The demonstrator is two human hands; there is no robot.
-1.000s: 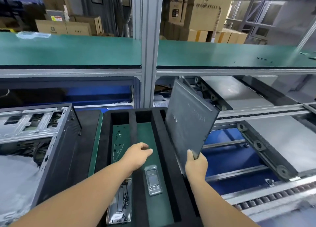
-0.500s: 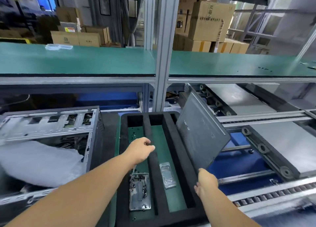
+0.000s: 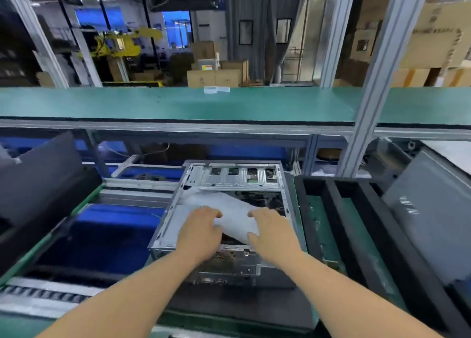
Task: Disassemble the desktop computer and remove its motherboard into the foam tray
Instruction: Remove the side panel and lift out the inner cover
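Note:
The open desktop computer case (image 3: 230, 177) lies on its side in the middle of the bench, its silver drive cage at the far end. A white foam sheet (image 3: 224, 207) lies inside it over the parts. My left hand (image 3: 200, 232) and my right hand (image 3: 272, 233) both grip the near edge of that sheet, fingers curled onto it. The motherboard is hidden under the sheet. The black foam tray (image 3: 331, 210) with long slots stands just right of the case. The grey side panel (image 3: 428, 210) leans at the tray's right side.
A green shelf (image 3: 178, 103) runs across above the bench, held by an aluminium post (image 3: 377, 83). A dark slanted panel (image 3: 38, 185) stands at the far left. Blue conveyor surface (image 3: 107, 235) and rollers lie left of the case. Cardboard boxes are stacked behind.
My right hand let go of the grey side panel, which now leans by the tray. The view swung left and both hands moved onto the white sheet in the case.

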